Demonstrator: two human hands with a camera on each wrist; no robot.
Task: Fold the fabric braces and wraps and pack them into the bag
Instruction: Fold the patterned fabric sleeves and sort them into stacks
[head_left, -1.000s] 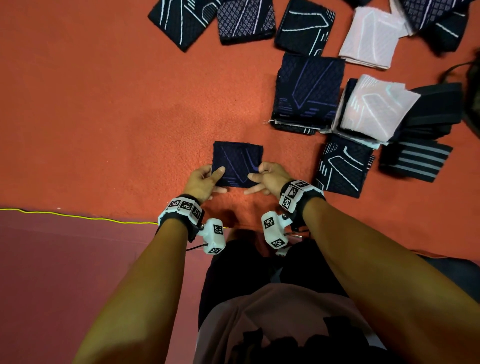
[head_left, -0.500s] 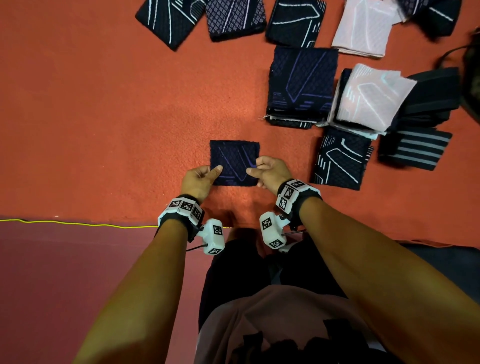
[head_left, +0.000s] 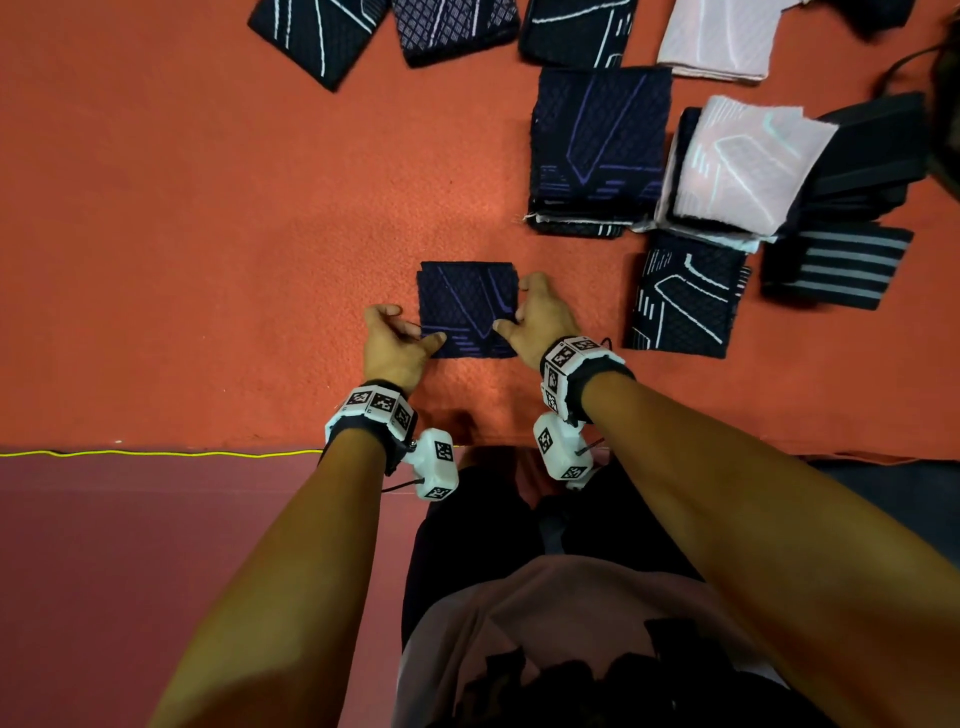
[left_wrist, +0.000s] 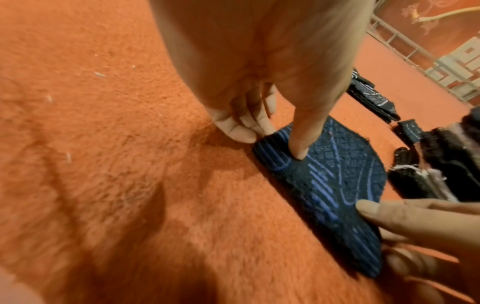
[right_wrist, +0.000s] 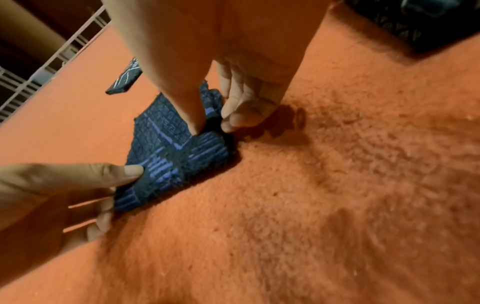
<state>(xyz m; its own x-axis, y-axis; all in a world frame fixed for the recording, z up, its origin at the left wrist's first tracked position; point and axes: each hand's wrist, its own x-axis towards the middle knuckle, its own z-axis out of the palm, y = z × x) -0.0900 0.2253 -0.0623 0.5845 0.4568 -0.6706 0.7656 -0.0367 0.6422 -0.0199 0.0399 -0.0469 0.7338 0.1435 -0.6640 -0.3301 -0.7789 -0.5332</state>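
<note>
A small folded navy brace (head_left: 467, 306) with purple lines lies flat on the orange carpet (head_left: 208, 234) in front of me. My left hand (head_left: 418, 327) pinches its near left corner. In the left wrist view the thumb lies on top of the brace (left_wrist: 337, 174) and the fingers (left_wrist: 241, 127) curl at its edge. My right hand (head_left: 511, 306) grips the right edge. The right wrist view shows that thumb pressing on the brace (right_wrist: 166, 148) with the fingers (right_wrist: 246, 111) curled at its side.
To the right lie a navy and purple stack (head_left: 597, 150), a pink brace (head_left: 743, 161), a black one with white lines (head_left: 685, 296) and a striped wrap (head_left: 831, 265). More braces (head_left: 322, 31) line the far edge. A yellow cord (head_left: 156, 453) runs along the carpet's near edge.
Both hands have moved from the brace's near edge out to its sides. The right hand has slid up along the right edge. The brace stays flat in the same spot.
</note>
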